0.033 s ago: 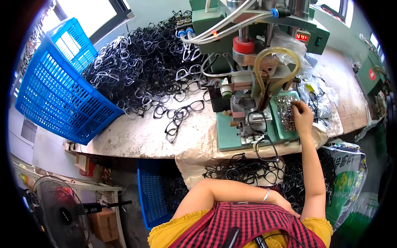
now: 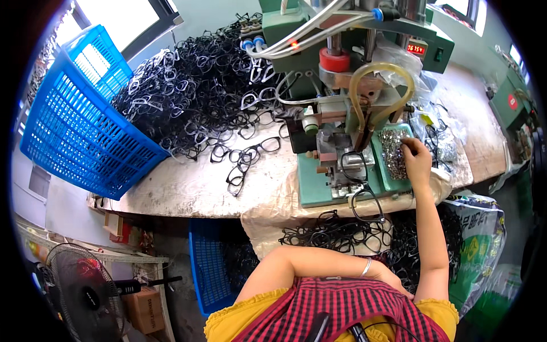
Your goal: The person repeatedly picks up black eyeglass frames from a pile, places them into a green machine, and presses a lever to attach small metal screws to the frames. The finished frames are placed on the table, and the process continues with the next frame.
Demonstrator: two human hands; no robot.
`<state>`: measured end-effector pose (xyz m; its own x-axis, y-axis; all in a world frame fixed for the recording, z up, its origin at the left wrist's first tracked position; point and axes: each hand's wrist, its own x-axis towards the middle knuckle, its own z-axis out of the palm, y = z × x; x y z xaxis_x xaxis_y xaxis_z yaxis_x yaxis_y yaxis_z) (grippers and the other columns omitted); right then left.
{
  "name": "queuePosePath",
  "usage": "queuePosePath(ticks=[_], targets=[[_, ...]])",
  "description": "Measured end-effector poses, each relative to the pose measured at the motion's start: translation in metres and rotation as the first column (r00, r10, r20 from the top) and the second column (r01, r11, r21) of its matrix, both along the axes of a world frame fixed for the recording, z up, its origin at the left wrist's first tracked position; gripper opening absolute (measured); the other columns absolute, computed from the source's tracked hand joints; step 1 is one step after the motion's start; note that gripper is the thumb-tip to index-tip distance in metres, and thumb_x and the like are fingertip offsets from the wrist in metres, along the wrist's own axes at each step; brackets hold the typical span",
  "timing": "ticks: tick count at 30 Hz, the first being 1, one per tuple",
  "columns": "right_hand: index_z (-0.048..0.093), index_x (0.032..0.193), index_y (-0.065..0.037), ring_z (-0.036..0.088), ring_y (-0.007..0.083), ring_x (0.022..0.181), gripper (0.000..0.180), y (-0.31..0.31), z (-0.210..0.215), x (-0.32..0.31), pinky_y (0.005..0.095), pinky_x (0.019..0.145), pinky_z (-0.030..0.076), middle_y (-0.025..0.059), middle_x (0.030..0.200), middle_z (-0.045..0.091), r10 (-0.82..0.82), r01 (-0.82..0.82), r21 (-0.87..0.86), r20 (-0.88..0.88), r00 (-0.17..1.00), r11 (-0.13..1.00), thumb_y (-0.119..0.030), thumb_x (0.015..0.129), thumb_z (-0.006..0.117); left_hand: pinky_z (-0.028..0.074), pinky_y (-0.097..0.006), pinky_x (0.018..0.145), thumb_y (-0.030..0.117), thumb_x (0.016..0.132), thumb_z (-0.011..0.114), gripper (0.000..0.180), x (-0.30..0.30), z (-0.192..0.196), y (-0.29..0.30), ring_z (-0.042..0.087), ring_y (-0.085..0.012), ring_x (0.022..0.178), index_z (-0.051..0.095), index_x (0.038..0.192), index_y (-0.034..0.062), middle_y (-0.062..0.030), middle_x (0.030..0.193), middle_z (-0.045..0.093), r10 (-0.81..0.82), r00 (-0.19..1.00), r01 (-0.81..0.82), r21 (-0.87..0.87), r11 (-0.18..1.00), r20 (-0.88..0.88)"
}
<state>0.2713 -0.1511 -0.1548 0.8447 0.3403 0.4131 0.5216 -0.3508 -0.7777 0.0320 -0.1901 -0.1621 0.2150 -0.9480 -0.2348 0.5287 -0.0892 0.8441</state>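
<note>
Your right hand (image 2: 417, 162) sits on the tray of small metal parts (image 2: 393, 153), right of the green machine (image 2: 336, 148), fingers pinched narrow; whether they hold one, can't tell. Parts look tiny, light, slippery: pinch by fingertips. Left hand (image 2: 393, 279) rests in your lap below the machine, grip hidden.

Small red digit display (image 2: 416, 49) sits up top on the green machine. A green and white printed sack (image 2: 477, 239) hangs right of the table, and a brown cardboard box (image 2: 143, 310) sits on the floor bottom-left.

Blue basket (image 2: 80, 137), (seemingly) black frames (image 2: 194, 97)
</note>
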Motion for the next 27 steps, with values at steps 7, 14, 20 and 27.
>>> queuePosePath(ticks=[7,14,20,27], targets=[[0.076,0.099,-0.003,0.069,0.0157,0.086,0.015,0.008,0.034,-0.038,0.0284,0.081,0.052,0.0075,0.093,0.075,0.113,-0.098,0.133,-0.114,0.987,0.986,-0.004,0.085,0.071,0.042,-0.034,0.108,0.048,0.109,0.040,0.061,0.004,-0.010,0.072,0.056,-0.0210,0.123,0.059,0.136,-0.0037,-0.0148,0.135,0.062,0.171,0.963,-0.156,-0.088,0.984,0.209],[0.067,0.109,0.002,0.068,0.0156,0.091,0.028,0.055,0.079,-0.093,0.0287,0.085,0.052,0.0084,0.095,0.071,0.409,-0.350,0.391,-0.076,0.909,0.851,-0.002,0.081,0.072,0.056,-0.037,0.088,0.010,0.097,0.062,0.021,-0.089,0.096,0.315,0.069,-0.0257,0.098,0.069,0.110,-0.0051,-0.0174,0.107,0.072,0.917,0.110,-0.982,-0.103,0.161,0.383],[0.055,0.124,0.004,0.066,0.0128,0.090,0.046,0.060,0.075,-0.108,0.0272,0.086,0.049,0.0072,0.093,0.069,0.417,-0.269,0.511,-0.199,0.887,0.816,-0.002,0.082,0.072,0.047,-0.047,0.090,0.013,0.083,0.072,0.019,-0.171,-0.039,0.423,0.059,-0.0378,0.097,0.067,0.095,0.0000,-0.0192,0.110,0.065,-0.263,0.163,-0.668,-0.090,-0.738,0.951],[0.053,0.128,0.003,0.064,0.0118,0.089,0.051,0.062,0.093,-0.113,0.0271,0.090,0.047,0.0061,0.090,0.073,0.519,-0.322,0.575,-0.215,0.827,0.752,-0.004,0.081,0.073,0.051,-0.026,0.083,0.009,0.096,0.068,0.013,-0.147,-0.026,0.410,0.065,-0.0179,0.092,0.063,0.085,0.0023,-0.0149,0.114,0.070,0.435,-0.687,-0.636,-0.191,-0.748,0.582]])
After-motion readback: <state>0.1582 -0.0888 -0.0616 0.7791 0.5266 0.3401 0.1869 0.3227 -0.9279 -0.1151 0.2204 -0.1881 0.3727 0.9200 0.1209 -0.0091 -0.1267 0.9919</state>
